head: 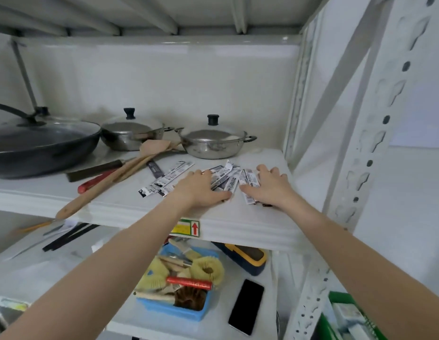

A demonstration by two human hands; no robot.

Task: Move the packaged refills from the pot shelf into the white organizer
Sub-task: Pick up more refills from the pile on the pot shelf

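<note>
Several slim black-and-white packaged refills [227, 176] lie in a loose pile on the white pot shelf [130, 209], in front of the right steel pot. More of them [168, 179] fan out to the left. My left hand [201, 187] lies flat on the pile's left side, fingers spread, thumb at the shelf's front. My right hand [268, 186] lies flat on the pile's right side, covering some packets. Both hands press on the refills from opposite sides. No white organizer is in view.
Behind the pile stand two lidded steel pots [212, 141] [133, 132] and a dark wok [42, 143]. Wooden spatulas [120, 176] and a red-handled tool [95, 181] lie to the left. Below, a blue basket [186, 312], a black phone [246, 306] and a yellow device [247, 257].
</note>
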